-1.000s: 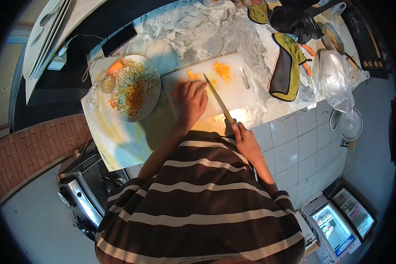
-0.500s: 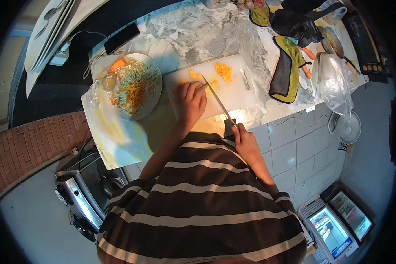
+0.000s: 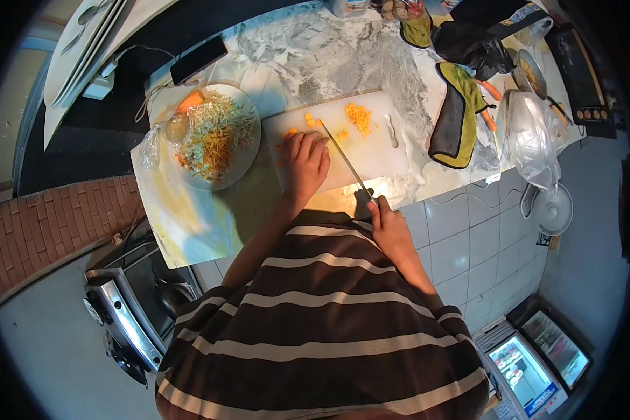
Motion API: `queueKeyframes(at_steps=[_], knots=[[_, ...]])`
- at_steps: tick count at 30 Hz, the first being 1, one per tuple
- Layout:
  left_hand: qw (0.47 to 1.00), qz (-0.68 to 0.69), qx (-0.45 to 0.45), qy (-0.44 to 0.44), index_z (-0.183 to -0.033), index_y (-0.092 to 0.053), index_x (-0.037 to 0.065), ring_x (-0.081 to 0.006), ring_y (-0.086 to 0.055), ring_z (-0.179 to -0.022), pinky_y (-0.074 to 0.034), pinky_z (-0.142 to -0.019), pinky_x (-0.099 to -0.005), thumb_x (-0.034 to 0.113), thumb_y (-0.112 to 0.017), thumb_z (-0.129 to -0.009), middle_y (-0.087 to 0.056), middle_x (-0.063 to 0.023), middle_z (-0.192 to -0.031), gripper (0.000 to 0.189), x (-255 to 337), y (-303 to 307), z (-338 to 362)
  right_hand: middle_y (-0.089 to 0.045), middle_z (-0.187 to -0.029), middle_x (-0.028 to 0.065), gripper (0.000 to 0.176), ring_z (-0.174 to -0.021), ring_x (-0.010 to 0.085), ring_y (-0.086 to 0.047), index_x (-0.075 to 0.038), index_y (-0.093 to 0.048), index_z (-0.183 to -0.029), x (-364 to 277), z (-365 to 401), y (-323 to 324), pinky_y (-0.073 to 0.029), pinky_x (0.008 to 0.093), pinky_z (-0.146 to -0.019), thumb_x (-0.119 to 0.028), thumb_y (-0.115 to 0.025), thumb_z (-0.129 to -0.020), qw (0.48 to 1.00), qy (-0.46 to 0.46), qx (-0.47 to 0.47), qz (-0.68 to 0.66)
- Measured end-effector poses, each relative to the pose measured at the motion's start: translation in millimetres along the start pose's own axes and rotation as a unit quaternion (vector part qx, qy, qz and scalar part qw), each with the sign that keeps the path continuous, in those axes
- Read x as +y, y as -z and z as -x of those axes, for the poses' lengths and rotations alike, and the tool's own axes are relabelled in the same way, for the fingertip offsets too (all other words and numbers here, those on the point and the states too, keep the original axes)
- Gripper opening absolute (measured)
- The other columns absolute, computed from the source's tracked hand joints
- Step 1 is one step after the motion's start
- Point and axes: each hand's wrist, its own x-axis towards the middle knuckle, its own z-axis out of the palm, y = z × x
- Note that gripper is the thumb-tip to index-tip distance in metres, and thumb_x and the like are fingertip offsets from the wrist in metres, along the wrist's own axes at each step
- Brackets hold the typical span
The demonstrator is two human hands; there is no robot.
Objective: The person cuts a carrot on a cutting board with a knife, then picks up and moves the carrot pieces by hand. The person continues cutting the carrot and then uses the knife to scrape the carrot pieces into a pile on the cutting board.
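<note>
My right hand point(image 3: 390, 229) grips the handle of a kitchen knife point(image 3: 346, 155). Its long blade slants up and left across the white cutting board point(image 3: 364, 162). My left hand point(image 3: 306, 164) rests on the board left of the blade, fingers bent and close together; whatever lies beneath them is hidden. Just beyond those fingertips are a few orange carrot slices point(image 3: 311, 120). A heap of diced carrot point(image 3: 358, 119) sits farther right on the board, with some small bits near the blade.
Left of the board stands a plate point(image 3: 248, 164) of shredded vegetables point(image 3: 213, 140) with an orange chunk. A phone point(image 3: 199, 59) lies behind it. To the right are a green-and-grey cloth point(image 3: 451, 122), whole carrots point(image 3: 490, 120), a black bag point(image 3: 472, 49) and a clear plastic bag point(image 3: 528, 129).
The view has shifted slightly, so the counter sits a little lower in it. Both hands and the knife keep nearly the same places over the board.
</note>
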Motion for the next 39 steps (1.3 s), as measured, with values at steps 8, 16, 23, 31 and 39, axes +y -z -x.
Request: queueKeyframes(at_steps=[8, 16, 23, 31, 39], knots=[[1.000, 0.005, 0.002, -0.004, -0.103, -0.067, 0.008, -0.0274, -0.053, -0.107, -0.038, -0.103, -0.0503, 0.010, -0.066, -0.078, -0.061, -0.0059, -0.108, 0.025, -2, -4, 1, -0.061, -0.073, 0.0351, 0.032, -0.071, 0.0556, -0.059, -0.002, -0.049, -0.105, 8, 3, -3, -0.047, 0.0620, -0.059, -0.033, -0.044, -0.103, 1.000, -0.009, 0.026, 0.012], [0.999, 0.020, -0.013, -0.022, -0.104, -0.068, 0.008, -0.0266, -0.053, -0.107, -0.037, -0.103, -0.0513, 0.010, -0.067, -0.079, -0.061, -0.0051, -0.110, 0.026, 0, -3, 0, -0.062, -0.077, 0.0333, 0.032, -0.073, 0.0552, -0.059, -0.001, -0.048, -0.104, 11, -3, -8, -0.048, 0.0614, -0.061, -0.032, -0.043, -0.104, 1.000, 0.007, 0.011, -0.008], [1.000, 0.024, -0.011, -0.006, -0.104, -0.068, 0.007, -0.0264, -0.053, -0.106, -0.037, -0.103, -0.0503, 0.011, -0.067, -0.080, -0.060, -0.0047, -0.108, 0.024, -3, -4, 1, -0.061, -0.072, 0.0334, 0.030, -0.071, 0.0555, -0.059, -0.001, -0.048, -0.101, 5, -3, -6, -0.046, 0.0624, -0.060, -0.030, -0.044, -0.103, 1.000, -0.002, 0.013, -0.007], [0.999, 0.030, -0.025, -0.009, -0.106, -0.069, 0.010, -0.0256, -0.052, -0.107, -0.036, -0.103, -0.0489, 0.014, -0.068, -0.080, -0.060, -0.0034, -0.109, 0.026, -2, -5, -1, -0.061, -0.070, 0.0326, 0.027, -0.069, 0.0542, -0.059, -0.001, -0.048, -0.103, 4, -3, -4, -0.047, 0.0615, -0.058, -0.027, -0.046, -0.103, 1.000, -0.004, 0.014, -0.019], [0.999, 0.027, -0.026, -0.010, -0.107, -0.070, 0.010, -0.0262, -0.052, -0.107, -0.036, -0.102, -0.0485, 0.013, -0.069, -0.081, -0.061, -0.0036, -0.109, 0.026, -1, -4, -2, -0.061, -0.071, 0.0322, 0.028, -0.070, 0.0538, -0.059, 0.000, -0.049, -0.105, -2, -6, -3, -0.046, 0.0619, -0.058, -0.027, -0.045, -0.103, 0.999, 0.013, 0.031, -0.036]])
